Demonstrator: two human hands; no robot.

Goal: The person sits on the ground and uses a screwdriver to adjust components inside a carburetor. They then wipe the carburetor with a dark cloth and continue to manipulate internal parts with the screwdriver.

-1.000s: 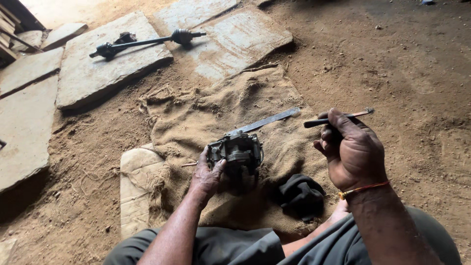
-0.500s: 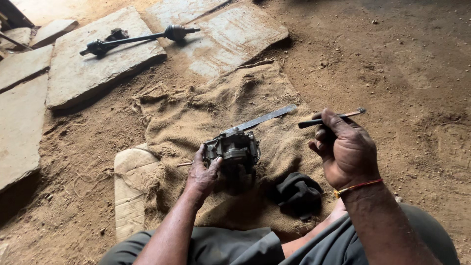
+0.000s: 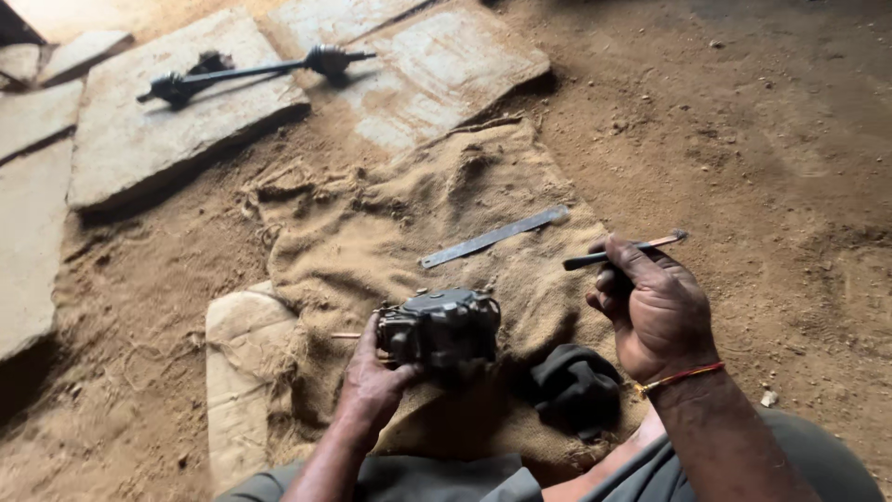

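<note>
My left hand (image 3: 372,386) grips a dark, greasy metal engine part (image 3: 439,328) from its left side, holding it just above a burlap sack (image 3: 390,223) spread on the dirt. My right hand (image 3: 655,311) is raised to the right of the part and pinches a thin rod-like tool (image 3: 624,252) that points right. A red and yellow thread band circles that wrist. A flat metal strip (image 3: 492,236) lies on the sack beyond the part. A black rubber piece (image 3: 574,389) rests on the sack near my knees.
Flat stone slabs (image 3: 149,139) lie at the upper left, one carrying a long black axle shaft (image 3: 251,71). A pale block (image 3: 240,372) sits under the sack's left edge. Loose brown dirt (image 3: 771,158) covers the ground to the right.
My left hand has drawn the engine part nearer to me, off the flat metal strip, which now lies fully in sight. My right hand still holds the thin tool.
</note>
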